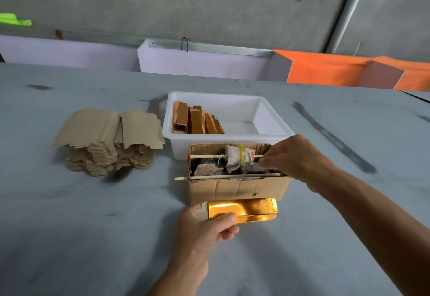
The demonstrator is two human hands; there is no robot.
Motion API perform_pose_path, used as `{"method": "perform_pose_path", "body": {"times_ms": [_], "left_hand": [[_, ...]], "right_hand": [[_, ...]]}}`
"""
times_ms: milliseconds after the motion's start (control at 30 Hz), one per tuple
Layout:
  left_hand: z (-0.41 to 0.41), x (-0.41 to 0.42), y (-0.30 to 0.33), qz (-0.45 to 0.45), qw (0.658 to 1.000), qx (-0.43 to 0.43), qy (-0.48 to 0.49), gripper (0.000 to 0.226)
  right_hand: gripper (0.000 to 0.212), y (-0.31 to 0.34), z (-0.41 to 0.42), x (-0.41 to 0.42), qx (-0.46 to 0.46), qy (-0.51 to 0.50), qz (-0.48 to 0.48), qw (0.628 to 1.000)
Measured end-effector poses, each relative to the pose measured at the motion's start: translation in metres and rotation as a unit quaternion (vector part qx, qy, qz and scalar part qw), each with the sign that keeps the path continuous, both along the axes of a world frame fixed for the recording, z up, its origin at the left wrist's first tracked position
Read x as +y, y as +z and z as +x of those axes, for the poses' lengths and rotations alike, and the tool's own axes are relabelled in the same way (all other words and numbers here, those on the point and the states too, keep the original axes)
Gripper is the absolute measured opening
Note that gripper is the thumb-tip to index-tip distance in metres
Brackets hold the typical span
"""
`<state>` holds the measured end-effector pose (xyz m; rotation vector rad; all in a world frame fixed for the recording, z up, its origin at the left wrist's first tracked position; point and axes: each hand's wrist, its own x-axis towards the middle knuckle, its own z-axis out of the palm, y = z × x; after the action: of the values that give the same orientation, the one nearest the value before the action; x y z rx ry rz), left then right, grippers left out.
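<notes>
My left hand grips a shiny gold folded box by its left end, just in front of a brown cardboard box. That cardboard box holds a roll of tape wrapped with cloth on a wooden stick, and a second stick runs across nearer me. My right hand reaches over the box's right end, its fingertips pinched at the tape by the roll. What lies under the fingertips is hidden.
A white plastic tub behind the cardboard box holds several folded gold boxes at its left side. A stack of flat brown carton blanks lies to the left on the grey table. Purple and orange boards stand at the far edge.
</notes>
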<state>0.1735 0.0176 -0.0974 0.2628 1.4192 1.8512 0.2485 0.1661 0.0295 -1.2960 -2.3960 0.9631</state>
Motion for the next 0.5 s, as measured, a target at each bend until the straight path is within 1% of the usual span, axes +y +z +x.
{"method": "perform_pose_path", "body": {"times_ms": [67,133,200,233,333,400,500], "left_hand": [[-0.001,0.0,0.0,-0.004,1.0,-0.002,0.003,0.062],[-0.001,0.0,0.001,-0.005,1.0,-0.003,0.005,0.062],[-0.001,0.0,0.002,-0.002,1.0,0.0,0.008,0.062],[-0.001,0.0,0.002,-0.002,1.0,0.003,0.009,0.057],[-0.001,0.0,0.001,-0.01,1.0,0.01,0.011,0.033],[-0.001,0.0,0.001,-0.012,1.0,0.012,0.013,0.031],[-0.001,-0.001,0.003,-0.018,1.0,0.012,0.012,0.036]], "right_hand": [[0.013,0.004,-0.01,0.001,-0.045,0.004,-0.024,0.999],[0.02,0.006,-0.016,0.002,-0.093,0.012,-0.023,0.995],[0.019,0.007,-0.021,0.004,-0.139,0.021,-0.011,0.99],[0.018,0.008,-0.023,0.005,-0.153,0.023,-0.01,0.988],[0.017,0.007,-0.03,0.007,-0.175,0.026,-0.022,0.984],[0.016,0.006,-0.033,0.007,-0.182,0.026,-0.033,0.982],[0.021,0.003,-0.036,0.008,-0.205,0.035,-0.033,0.978]]}}
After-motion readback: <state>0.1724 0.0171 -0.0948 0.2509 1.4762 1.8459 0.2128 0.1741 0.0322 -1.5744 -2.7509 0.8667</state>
